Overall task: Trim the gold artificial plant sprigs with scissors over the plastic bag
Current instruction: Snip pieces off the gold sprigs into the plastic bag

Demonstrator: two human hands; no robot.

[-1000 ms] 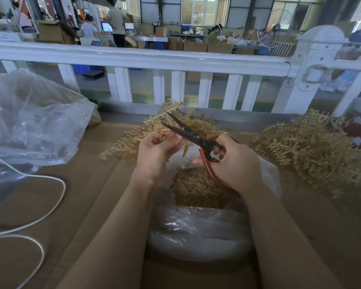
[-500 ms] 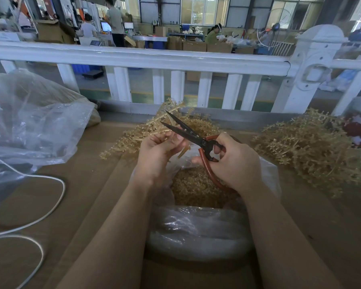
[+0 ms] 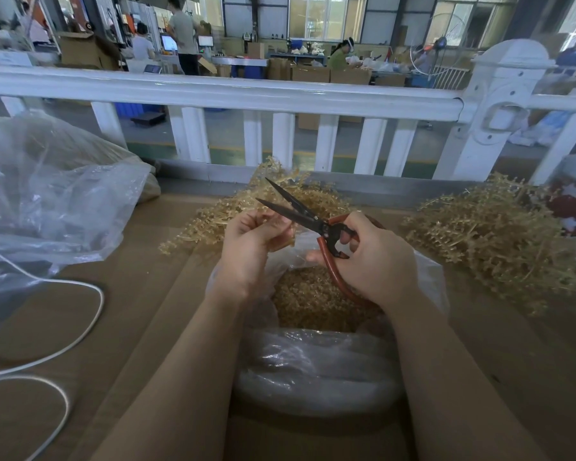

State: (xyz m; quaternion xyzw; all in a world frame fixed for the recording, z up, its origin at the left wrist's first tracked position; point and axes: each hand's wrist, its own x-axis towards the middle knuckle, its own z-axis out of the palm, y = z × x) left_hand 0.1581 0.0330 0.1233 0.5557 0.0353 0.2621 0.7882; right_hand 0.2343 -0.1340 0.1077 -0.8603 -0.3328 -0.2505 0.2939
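Note:
My right hand [image 3: 376, 257] grips red-handled scissors [image 3: 300, 212] whose dark blades stand apart, pointing up and left. My left hand [image 3: 250, 247] pinches a small gold sprig [image 3: 281, 242] just under the lower blade; most of the sprig is hidden by my fingers. Both hands hover over an open clear plastic bag [image 3: 316, 367] that holds a heap of gold trimmings [image 3: 310, 297]. One pile of gold sprigs [image 3: 220, 214] lies behind my hands, a larger pile [image 3: 492, 237] to the right.
A big crumpled clear bag [image 3: 50, 194] sits at the left. A white cable [image 3: 77, 331] loops over the brown cardboard surface [image 3: 140, 294]. A white railing [image 3: 246, 91] runs along the far edge. A red starred object [image 3: 572, 204] stands at far right.
The sprig piece in my left hand has shifted slightly under the blades. The scissors stay parted at about the same spot, and both arms have barely moved.

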